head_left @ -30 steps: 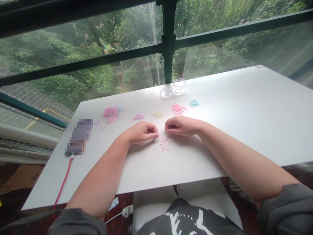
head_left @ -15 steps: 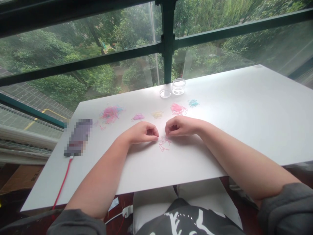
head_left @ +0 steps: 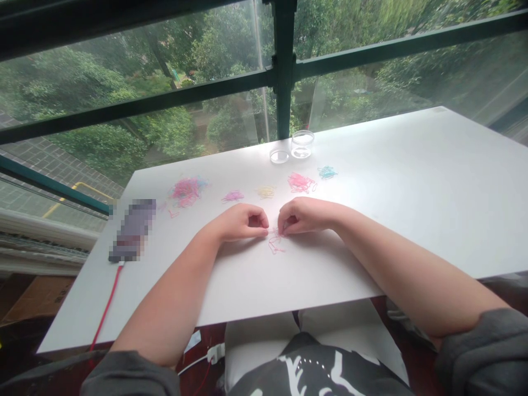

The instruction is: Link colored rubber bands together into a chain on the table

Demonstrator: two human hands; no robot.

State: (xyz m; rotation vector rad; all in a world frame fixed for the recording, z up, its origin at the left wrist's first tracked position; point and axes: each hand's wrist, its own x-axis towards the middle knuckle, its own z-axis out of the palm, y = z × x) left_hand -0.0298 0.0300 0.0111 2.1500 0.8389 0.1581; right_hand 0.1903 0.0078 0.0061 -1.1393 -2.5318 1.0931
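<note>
A small loose group of pink paper clips (head_left: 275,245) lies on the white table between my hands. My left hand (head_left: 246,223) rests at its left side, thumb and fingertips pinched together; whatever is between them is too small to make out. From the right, my right hand (head_left: 299,215) reaches into the group with its fingertips closed on a pink paper clip, mostly hidden by the fingers. Beyond my hands are sorted piles of purple paper clips (head_left: 233,196), yellow paper clips (head_left: 266,191), deeper pink paper clips (head_left: 301,182) and teal paper clips (head_left: 327,172).
A larger mixed pile of paper clips (head_left: 187,191) lies at the left. A clear round jar (head_left: 302,145) and its clear lid (head_left: 279,157) stand near the window. A blurred phone (head_left: 134,230) with a red cable (head_left: 108,308) is on the table's left side.
My right hand has shifted slightly left and down, its fingertips now at the pink paper clips. The left hand has hardly moved, still pinched.
</note>
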